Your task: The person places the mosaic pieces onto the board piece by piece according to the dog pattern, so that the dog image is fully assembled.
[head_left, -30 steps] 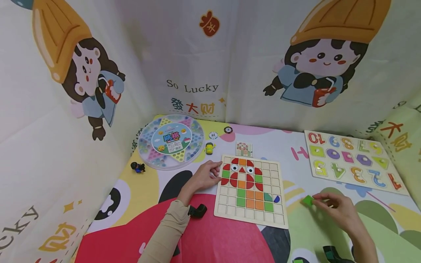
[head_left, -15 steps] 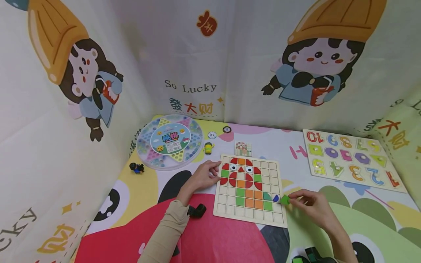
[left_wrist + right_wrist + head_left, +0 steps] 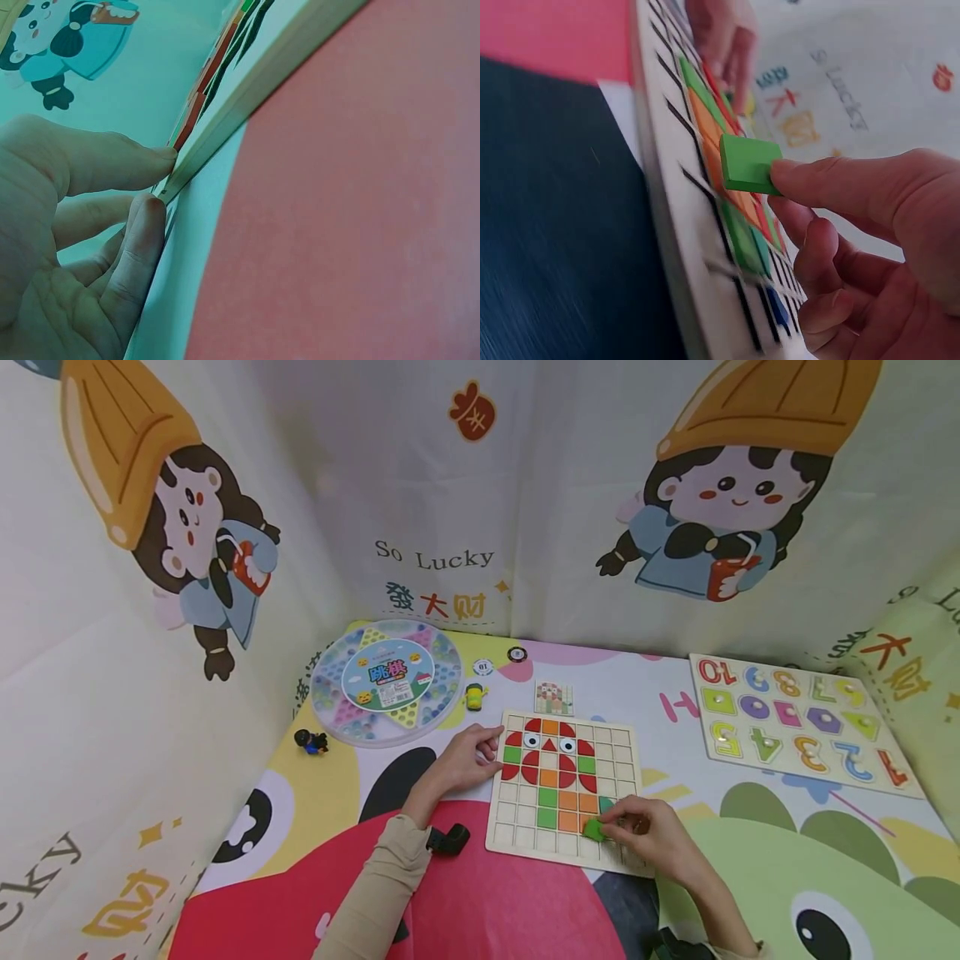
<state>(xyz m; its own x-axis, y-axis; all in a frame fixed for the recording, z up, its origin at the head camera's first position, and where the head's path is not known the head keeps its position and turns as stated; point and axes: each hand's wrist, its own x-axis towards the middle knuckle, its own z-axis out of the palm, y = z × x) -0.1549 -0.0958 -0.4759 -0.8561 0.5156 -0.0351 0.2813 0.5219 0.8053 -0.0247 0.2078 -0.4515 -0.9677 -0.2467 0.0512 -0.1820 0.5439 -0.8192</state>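
Note:
A wooden grid board (image 3: 517, 846) lies on the table, partly covered with red, orange, green and teal pieces and two eye pieces forming a picture. At its left edge rests my left hand (image 3: 467, 762), thumb and finger touching the rim at separate spots; the left wrist view shows both fingertips (image 3: 154, 214) against the board's side. My right hand (image 3: 651, 831) pinches a green square tile (image 3: 746, 161) between thumb and finger, tilted above the board's lower right part. A blue piece (image 3: 778, 306) on the board shows in the right wrist view; the hand hides it in the head view.
A small pattern card (image 3: 553, 697) lies behind the board. A round Chinese checkers set (image 3: 337, 718), a yellow figure (image 3: 474, 696), a dark figure (image 3: 311, 742) and two round chips (image 3: 517, 654) stand at the back left. A number puzzle board (image 3: 795, 747) lies at the right.
My right hand has moved left from beside the board to over its lower right part, carrying the green square tile. My left hand stays at the board's left edge.

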